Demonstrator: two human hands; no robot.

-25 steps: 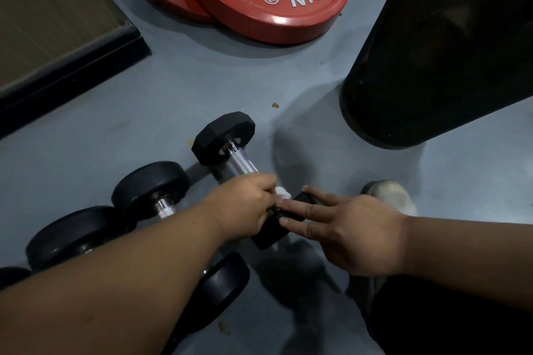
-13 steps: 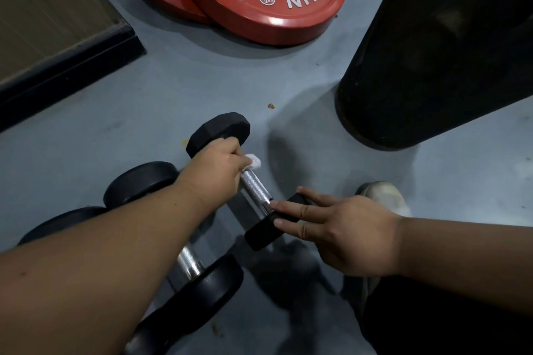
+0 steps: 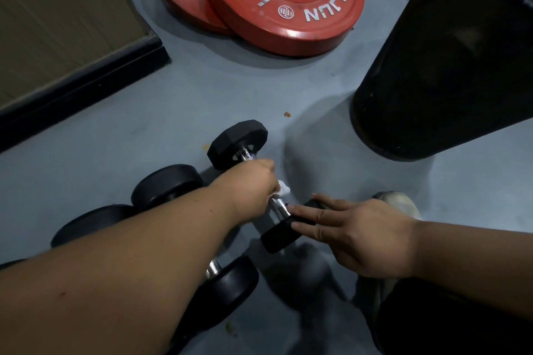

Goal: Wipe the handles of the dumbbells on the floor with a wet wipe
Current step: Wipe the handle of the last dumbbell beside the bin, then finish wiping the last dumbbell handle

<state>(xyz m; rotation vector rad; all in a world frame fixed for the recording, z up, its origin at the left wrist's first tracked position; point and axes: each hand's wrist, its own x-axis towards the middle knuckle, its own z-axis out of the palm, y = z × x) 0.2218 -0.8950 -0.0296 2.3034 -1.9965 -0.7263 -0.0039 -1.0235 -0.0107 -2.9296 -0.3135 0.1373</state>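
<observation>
Dumbbell handle gripped through a wipe on the floor

The dumbbell point(image 3: 245, 181) lies just below the red plates point(image 3: 284, 1). Its handle point(image 3: 278, 206) is clenched midway by the left hand point(image 3: 253, 184), with the wipe point(image 3: 284, 189) bunched under the fingers. Its near head is pressed by the straight fingers of the right hand point(image 3: 360, 235).

Two red weight plates point(image 3: 284, 0) are lying overlapped at the frame's upper centre on the grey floor point(image 3: 202, 86), a large black cylinder point(image 3: 450, 66) is standing at upper right, and a black-edged brown panel point(image 3: 66, 29) is occupying the upper left.
</observation>
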